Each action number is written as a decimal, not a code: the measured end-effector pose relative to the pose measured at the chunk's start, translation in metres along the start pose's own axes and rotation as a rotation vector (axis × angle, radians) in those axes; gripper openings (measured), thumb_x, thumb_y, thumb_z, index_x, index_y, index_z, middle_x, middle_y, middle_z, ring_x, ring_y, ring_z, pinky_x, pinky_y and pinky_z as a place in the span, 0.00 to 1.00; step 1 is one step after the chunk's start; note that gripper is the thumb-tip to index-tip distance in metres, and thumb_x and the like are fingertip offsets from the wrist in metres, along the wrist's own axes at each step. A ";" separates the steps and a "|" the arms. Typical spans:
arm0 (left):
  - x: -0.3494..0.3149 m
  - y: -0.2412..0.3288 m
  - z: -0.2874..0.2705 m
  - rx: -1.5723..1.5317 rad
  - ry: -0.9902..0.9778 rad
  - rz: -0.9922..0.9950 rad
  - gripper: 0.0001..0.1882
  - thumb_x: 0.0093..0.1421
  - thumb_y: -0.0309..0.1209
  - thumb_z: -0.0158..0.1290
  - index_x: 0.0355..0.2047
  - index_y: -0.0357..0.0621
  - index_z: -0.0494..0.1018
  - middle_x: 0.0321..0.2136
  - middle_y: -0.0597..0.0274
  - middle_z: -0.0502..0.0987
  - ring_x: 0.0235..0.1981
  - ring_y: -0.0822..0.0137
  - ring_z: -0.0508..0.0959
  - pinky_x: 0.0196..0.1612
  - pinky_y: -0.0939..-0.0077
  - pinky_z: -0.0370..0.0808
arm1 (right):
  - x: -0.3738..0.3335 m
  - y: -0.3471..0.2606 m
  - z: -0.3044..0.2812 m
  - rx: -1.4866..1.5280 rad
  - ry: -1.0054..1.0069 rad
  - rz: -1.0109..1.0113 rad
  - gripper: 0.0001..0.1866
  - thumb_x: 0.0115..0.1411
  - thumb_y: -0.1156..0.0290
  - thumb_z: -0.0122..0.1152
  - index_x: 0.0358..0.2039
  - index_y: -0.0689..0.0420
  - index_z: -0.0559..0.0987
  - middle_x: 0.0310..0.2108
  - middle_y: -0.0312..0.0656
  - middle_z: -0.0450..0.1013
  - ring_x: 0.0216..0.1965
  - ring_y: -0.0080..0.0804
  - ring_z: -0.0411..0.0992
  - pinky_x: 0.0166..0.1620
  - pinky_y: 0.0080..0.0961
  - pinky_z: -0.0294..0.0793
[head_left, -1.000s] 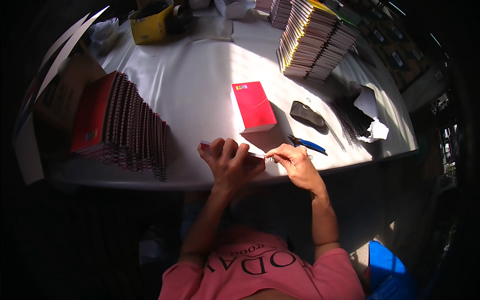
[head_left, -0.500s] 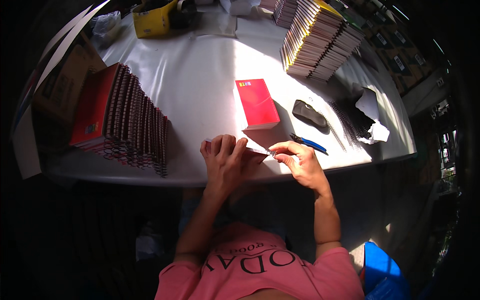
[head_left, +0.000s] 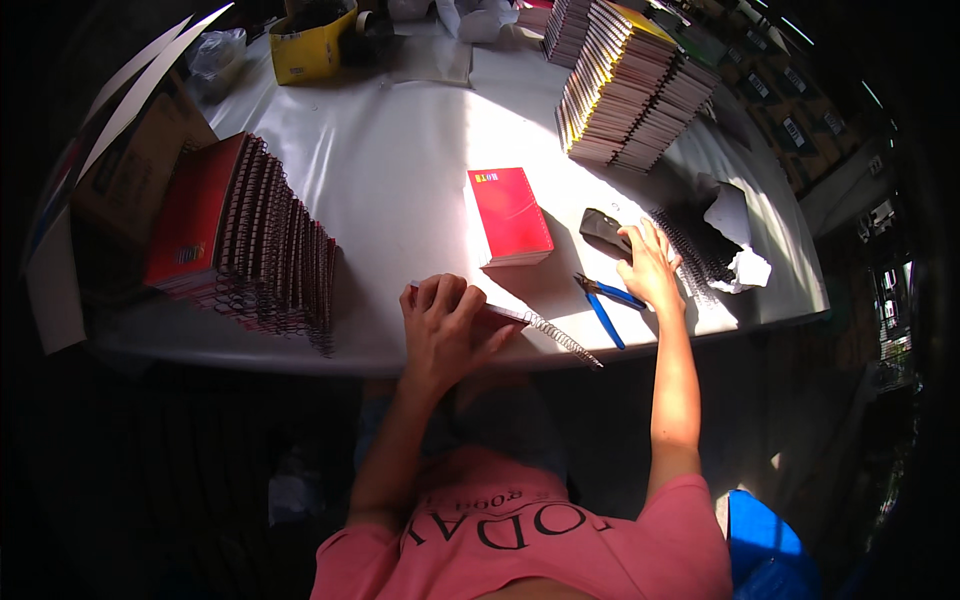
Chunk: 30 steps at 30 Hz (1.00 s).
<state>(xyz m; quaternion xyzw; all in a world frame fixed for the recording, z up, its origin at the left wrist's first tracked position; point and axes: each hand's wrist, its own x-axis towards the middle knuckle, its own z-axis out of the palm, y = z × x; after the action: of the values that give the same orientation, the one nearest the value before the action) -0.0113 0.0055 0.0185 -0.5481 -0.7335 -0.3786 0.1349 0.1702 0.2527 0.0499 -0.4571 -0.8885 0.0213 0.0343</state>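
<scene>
My left hand (head_left: 440,325) is closed on a red notebook (head_left: 495,316) at the table's near edge and hides most of it. A spiral binding coil (head_left: 565,340) sticks out from the notebook's right end and slants down toward the edge. My right hand (head_left: 652,268) is open, fingers apart, between a black object like a small pouch (head_left: 603,228) and a heap of dark loose coils (head_left: 690,245). Whether its fingertips touch either one, I cannot tell. Blue-handled cutting pliers (head_left: 608,305) lie just left of my right wrist, handles spread.
A short stack of red notebooks (head_left: 512,215) stands mid-table. Spiral-bound red notebooks (head_left: 200,215) are piled at left beside a cardboard box (head_left: 135,200). Tall notebook stacks (head_left: 625,90) rise at the back right. A yellow bin (head_left: 305,52) sits far left; crumpled white paper (head_left: 745,268) lies right.
My right hand has let go of the coil at the notebook and moved right, over by the loose coils. The pliers have shifted and their handles have spread. The left hand keeps its hold.
</scene>
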 end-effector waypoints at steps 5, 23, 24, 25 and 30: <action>-0.001 -0.001 0.002 0.025 0.024 -0.036 0.22 0.41 0.45 0.64 0.30 0.46 0.69 0.33 0.60 0.68 0.42 0.57 0.67 0.46 0.58 0.58 | -0.051 -0.053 -0.024 0.903 -0.077 -0.296 0.25 0.65 0.50 0.47 0.50 0.58 0.73 0.41 0.50 0.76 0.40 0.38 0.76 0.44 0.27 0.73; 0.000 0.000 -0.003 -0.001 0.005 0.002 0.22 0.42 0.48 0.64 0.28 0.48 0.69 0.32 0.62 0.68 0.41 0.58 0.67 0.46 0.60 0.59 | -0.006 -0.011 -0.005 0.347 0.051 -0.193 0.19 0.53 0.72 0.50 0.48 0.51 0.70 0.53 0.42 0.66 0.56 0.43 0.62 0.55 0.44 0.62; 0.001 0.002 -0.002 -0.009 0.019 0.007 0.22 0.41 0.48 0.64 0.28 0.47 0.69 0.31 0.62 0.68 0.41 0.58 0.67 0.46 0.60 0.59 | 0.009 0.005 0.009 0.140 0.080 -0.071 0.20 0.50 0.70 0.52 0.46 0.49 0.70 0.56 0.41 0.62 0.59 0.44 0.58 0.55 0.51 0.59; 0.002 0.003 -0.001 -0.015 0.033 0.007 0.22 0.41 0.48 0.64 0.28 0.47 0.69 0.31 0.62 0.68 0.41 0.58 0.67 0.47 0.60 0.59 | 0.016 0.008 0.011 0.093 -0.005 0.014 0.19 0.48 0.70 0.53 0.44 0.49 0.70 0.56 0.40 0.60 0.60 0.46 0.55 0.54 0.56 0.55; -0.002 -0.002 0.000 -0.010 0.021 0.000 0.24 0.40 0.49 0.65 0.28 0.47 0.69 0.32 0.61 0.68 0.41 0.58 0.67 0.49 0.58 0.59 | 0.031 0.013 0.016 0.245 0.072 -0.084 0.15 0.48 0.71 0.52 0.39 0.51 0.69 0.43 0.39 0.72 0.49 0.41 0.69 0.55 0.59 0.52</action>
<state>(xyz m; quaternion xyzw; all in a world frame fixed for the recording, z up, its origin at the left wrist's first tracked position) -0.0121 0.0039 0.0160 -0.5447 -0.7302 -0.3880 0.1401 0.1614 0.2853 0.0345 -0.4122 -0.8959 0.1117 0.1226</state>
